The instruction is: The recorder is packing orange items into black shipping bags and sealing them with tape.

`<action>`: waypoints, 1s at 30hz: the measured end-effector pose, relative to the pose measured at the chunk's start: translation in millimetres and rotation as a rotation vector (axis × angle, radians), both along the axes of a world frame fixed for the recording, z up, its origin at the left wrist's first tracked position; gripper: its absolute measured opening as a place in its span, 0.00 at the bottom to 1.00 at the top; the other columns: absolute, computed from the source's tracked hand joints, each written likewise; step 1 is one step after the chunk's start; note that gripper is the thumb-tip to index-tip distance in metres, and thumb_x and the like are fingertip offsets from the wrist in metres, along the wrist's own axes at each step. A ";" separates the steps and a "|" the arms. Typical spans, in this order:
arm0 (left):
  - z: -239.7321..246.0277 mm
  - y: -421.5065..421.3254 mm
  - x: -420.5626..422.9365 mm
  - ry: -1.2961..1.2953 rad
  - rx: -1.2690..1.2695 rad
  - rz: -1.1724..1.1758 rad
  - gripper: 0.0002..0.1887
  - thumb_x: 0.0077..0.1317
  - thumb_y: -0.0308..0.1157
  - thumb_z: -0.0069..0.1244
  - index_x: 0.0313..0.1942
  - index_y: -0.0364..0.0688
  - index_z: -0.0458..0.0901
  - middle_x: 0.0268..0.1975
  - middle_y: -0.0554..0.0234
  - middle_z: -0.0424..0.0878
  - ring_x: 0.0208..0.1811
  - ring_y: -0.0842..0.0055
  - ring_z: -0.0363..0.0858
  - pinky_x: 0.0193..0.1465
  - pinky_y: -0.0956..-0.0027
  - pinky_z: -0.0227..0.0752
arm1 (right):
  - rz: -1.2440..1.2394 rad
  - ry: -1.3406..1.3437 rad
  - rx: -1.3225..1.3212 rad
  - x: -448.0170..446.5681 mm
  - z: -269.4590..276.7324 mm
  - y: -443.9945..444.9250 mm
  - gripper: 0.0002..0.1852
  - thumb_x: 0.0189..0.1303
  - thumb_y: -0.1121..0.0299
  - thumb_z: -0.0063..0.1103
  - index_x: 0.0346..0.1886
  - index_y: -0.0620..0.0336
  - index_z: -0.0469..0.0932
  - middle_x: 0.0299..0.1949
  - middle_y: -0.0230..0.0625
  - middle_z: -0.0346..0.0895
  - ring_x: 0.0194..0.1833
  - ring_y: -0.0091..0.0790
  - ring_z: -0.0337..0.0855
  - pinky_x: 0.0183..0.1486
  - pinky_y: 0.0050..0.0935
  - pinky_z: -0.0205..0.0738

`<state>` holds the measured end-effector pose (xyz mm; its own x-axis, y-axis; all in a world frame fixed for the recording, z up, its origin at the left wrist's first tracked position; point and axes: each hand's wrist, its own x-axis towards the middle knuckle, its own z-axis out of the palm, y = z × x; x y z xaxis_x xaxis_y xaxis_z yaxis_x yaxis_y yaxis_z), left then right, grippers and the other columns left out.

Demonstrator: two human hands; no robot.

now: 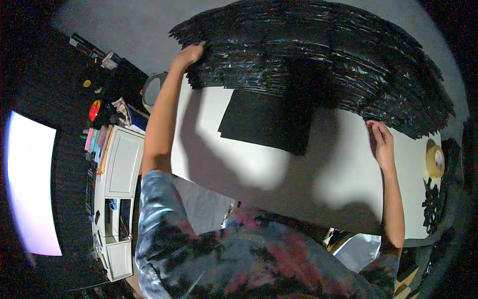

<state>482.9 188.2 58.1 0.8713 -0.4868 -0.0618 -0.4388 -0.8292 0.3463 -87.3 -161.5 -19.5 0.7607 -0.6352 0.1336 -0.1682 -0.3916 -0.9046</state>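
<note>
Layered black plastic sheets [321, 48] with jagged ends spread in a wide band across the far side of a white table [257, 164]. A flat black rectangular piece [261, 119] sticks out from under their near edge. My left hand [191, 56] rests on the left end of the band, its index finger pointing over the plastic; its grip is not clear. My right hand [382, 138] is at the near edge of the band, right of the middle. Its fingers are curled together there, and whether plastic is pinched between them is hidden.
A roll of yellowish tape [435, 161] stands at the table's right end, with black plastic scraps [431, 205] nearby. To the left are a white cabinet [121, 164] with stacked books and a bright screen [33, 187]. A grey round-topped object [154, 91] stands beside the table's left edge.
</note>
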 end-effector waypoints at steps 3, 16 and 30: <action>9.7 52.7 49.7 -0.033 0.218 0.151 0.38 0.65 0.59 0.40 0.64 0.36 0.76 0.68 0.36 0.73 0.71 0.48 0.70 0.72 0.53 0.62 | 0.109 -0.065 0.055 19.8 8.4 11.0 0.16 0.78 0.63 0.49 0.51 0.67 0.81 0.45 0.30 0.79 0.48 0.23 0.76 0.57 0.22 0.66; -2.2 61.0 80.8 0.127 0.215 0.039 0.29 0.67 0.57 0.47 0.55 0.42 0.83 0.62 0.46 0.80 0.64 0.56 0.78 0.65 0.57 0.71 | 0.110 -0.072 -0.055 20.6 11.1 17.3 0.16 0.75 0.63 0.52 0.50 0.67 0.82 0.47 0.41 0.83 0.51 0.32 0.80 0.60 0.27 0.67; -22.9 46.9 18.8 -0.234 0.458 -0.088 0.27 0.66 0.48 0.53 0.58 0.39 0.80 0.65 0.48 0.78 0.63 0.59 0.79 0.63 0.60 0.74 | 0.126 0.075 -0.387 15.6 24.5 24.6 0.15 0.73 0.66 0.52 0.54 0.63 0.81 0.50 0.46 0.81 0.53 0.47 0.78 0.60 0.35 0.69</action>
<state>501.7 235.0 35.2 0.8440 -0.5280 -0.0941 -0.5363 -0.8290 -0.1586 -71.7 -136.9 5.0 0.8462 -0.4500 0.2853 -0.1571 -0.7223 -0.6735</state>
